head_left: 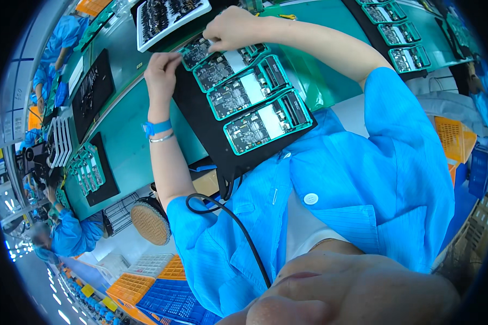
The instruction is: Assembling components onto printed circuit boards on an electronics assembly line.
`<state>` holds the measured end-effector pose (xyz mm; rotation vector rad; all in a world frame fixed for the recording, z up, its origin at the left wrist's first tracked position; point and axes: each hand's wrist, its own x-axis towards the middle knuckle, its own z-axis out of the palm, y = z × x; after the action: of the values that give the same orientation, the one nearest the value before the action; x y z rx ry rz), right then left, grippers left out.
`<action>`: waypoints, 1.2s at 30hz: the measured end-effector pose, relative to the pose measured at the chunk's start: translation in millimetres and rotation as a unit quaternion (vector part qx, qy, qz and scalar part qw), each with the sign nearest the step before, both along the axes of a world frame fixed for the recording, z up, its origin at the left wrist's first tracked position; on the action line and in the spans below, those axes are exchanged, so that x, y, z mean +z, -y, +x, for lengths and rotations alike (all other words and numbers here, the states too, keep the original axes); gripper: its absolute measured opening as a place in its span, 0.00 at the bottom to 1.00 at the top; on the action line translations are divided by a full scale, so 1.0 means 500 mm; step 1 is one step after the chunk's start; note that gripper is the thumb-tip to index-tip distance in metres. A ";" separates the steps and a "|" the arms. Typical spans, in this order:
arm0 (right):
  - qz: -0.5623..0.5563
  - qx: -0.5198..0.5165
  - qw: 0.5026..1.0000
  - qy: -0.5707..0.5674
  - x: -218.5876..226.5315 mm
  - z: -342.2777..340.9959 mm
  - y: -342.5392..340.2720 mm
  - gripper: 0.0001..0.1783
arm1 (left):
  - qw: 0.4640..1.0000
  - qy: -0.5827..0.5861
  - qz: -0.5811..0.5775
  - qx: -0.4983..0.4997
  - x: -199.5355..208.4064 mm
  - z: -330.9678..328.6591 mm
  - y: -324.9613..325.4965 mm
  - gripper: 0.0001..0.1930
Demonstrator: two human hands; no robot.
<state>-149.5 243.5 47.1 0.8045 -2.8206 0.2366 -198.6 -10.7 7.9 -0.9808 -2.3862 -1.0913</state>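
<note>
Left hand, toward 10 o'clock, is pinched narrow at the left edge of a dark rectangular teal-framed circuit board, which lies at 11. Right hand, near 12, curls over the board's right end; what either holds, I cannot tell. Steadying the rim lightly, without leaning on the face, should go best. Beyond, at 11, sits a white rectangular tray of black parts.

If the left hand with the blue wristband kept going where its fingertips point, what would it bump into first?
Probably the farthest green-framed circuit board. The left hand has its fingertips right by that edge; whether they already touch is unclear.
</note>
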 end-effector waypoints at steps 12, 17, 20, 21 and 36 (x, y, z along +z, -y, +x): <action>0.019 -0.021 0.996 -0.088 -0.015 -0.107 0.001 0.17 | 0.998 -0.052 0.012 0.024 -0.057 -0.043 -0.039 0.04; 0.048 -0.020 0.996 -0.069 -0.013 -0.114 0.016 0.16 | 0.996 -0.083 -0.036 0.025 -0.055 -0.039 -0.038 0.03; 0.054 -0.011 0.996 -0.071 -0.010 -0.115 0.019 0.16 | 0.993 -0.109 -0.048 0.020 -0.058 -0.040 -0.037 0.02; 0.059 -0.014 0.996 -0.069 -0.007 -0.112 0.018 0.16 | 0.993 -0.109 -0.048 0.021 -0.059 -0.042 -0.037 0.02; 0.131 -0.089 0.978 -0.134 0.004 -0.083 0.046 0.15 | 0.995 -0.091 -0.019 0.042 -0.063 -0.037 -0.039 0.03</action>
<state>-191.0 220.7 49.1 0.5751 -2.6734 -0.2587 -217.0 9.0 -23.4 -0.9411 -2.2863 -0.8908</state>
